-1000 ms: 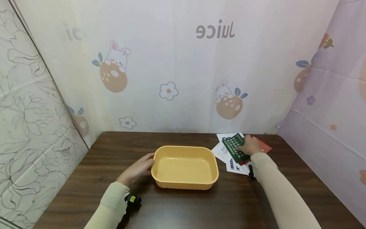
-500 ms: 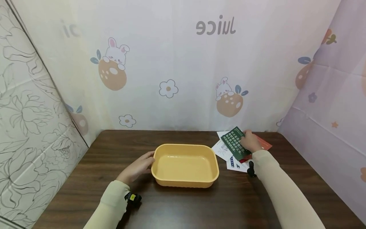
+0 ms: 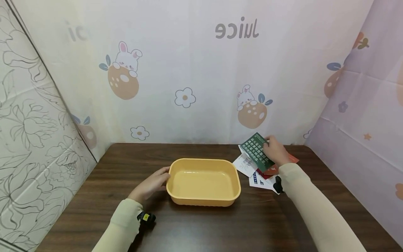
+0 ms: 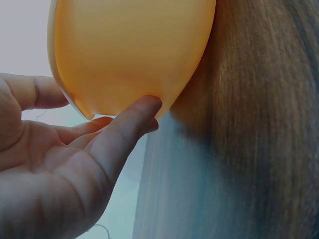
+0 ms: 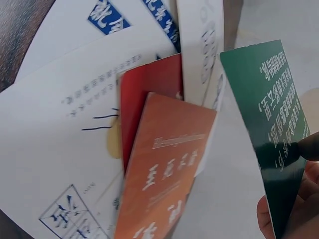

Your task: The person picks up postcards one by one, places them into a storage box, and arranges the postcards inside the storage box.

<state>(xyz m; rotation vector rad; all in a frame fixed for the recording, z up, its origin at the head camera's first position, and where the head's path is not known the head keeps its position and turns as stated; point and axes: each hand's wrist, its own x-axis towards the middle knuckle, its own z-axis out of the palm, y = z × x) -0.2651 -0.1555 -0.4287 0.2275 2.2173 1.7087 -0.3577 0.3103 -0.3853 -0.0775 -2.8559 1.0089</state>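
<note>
The right hand is working at about two o'clock from the yellow tray; its grip is pinching a green card, with the thumb pressing on the printed face and fingers backing it from behind. In the right wrist view the green card is tilting, apart from the orange card lying at its nine o'clock. A red card is peeking out from under the orange one towards eleven o'clock, and white papers are lying beneath both.

The yellow tray is resting on the brown worktop. At its nine o'clock end the left hand is holding on, its grip setting the thumb against the outer wall and a finger at the rim. Towards twelve o'clock a rabbit-printed curtain is hanging.
</note>
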